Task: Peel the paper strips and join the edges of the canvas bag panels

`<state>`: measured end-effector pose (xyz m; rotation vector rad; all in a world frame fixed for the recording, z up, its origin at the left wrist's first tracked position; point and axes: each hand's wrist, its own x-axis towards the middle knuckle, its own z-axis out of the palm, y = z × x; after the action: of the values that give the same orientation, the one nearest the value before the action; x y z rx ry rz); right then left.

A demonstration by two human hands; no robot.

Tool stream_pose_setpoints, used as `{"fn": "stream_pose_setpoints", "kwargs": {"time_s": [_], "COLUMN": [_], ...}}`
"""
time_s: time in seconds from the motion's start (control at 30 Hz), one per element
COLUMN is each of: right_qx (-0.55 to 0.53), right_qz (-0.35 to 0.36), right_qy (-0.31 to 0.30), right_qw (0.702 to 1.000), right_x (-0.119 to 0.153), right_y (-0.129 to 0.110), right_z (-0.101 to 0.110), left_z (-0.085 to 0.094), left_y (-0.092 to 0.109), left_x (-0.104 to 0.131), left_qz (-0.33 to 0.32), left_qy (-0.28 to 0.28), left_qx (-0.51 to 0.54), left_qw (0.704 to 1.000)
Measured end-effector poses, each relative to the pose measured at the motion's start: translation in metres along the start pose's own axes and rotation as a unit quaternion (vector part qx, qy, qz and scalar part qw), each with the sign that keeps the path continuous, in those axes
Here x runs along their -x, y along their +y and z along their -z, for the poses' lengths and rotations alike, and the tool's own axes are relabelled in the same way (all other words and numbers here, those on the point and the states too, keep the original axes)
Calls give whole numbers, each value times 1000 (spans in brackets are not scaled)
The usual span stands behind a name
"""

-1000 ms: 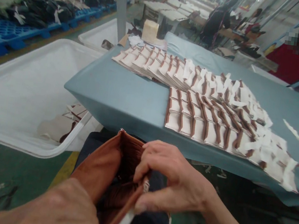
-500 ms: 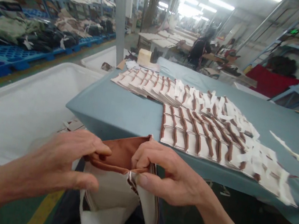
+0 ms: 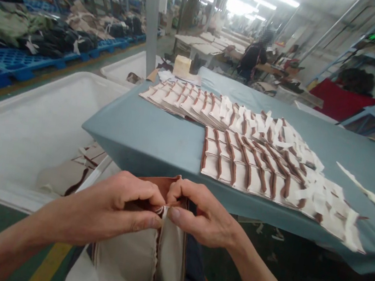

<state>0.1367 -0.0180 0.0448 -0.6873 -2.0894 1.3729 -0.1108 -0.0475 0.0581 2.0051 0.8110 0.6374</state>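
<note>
A cream fabric piece with a brown lining (image 3: 125, 255) hangs over my lap, its raised seam running down the middle. My left hand (image 3: 122, 210) pinches the top edge just left of the seam. Right beside it, my right hand (image 3: 198, 214) grips the same edge between thumb and bent fingers. The fingertips of both hands nearly touch at the seam's top. Some brown lining shows behind the fingers. Beyond my hands, rows of overlapping cream pieces with brown edges (image 3: 243, 167) lie on the blue-covered table (image 3: 147, 130).
A large white bin (image 3: 27, 136) with some cream and brown pieces inside stands at the left. A grey post (image 3: 150, 23) rises behind the table. Farther back a person in dark clothing (image 3: 253, 59) sits at a work surface. Shelving with fabric bundles lines the left.
My left hand has moved right and closed on the fabric edge beside my right hand. The seam now hangs straighter, and the opening with brown lining is narrower.
</note>
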Motion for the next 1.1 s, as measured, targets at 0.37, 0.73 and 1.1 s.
{"fn": "stream_pose_setpoints", "kwargs": {"time_s": [0.37, 0.73, 1.1], "right_qx": [84, -15, -103], "right_qz": [77, 71, 11], "right_qy": [38, 22, 4], "right_qw": [993, 997, 995], "right_x": [0, -2, -10], "right_y": [8, 10, 16], "right_z": [-14, -18, -16], "left_z": [-3, -20, -17], "left_y": [9, 9, -3], "left_x": [-2, 3, 10], "left_qz": [47, 54, 64], "left_qy": [14, 93, 99], "left_qx": [32, 11, -49], "left_qw": [998, 994, 992]}}
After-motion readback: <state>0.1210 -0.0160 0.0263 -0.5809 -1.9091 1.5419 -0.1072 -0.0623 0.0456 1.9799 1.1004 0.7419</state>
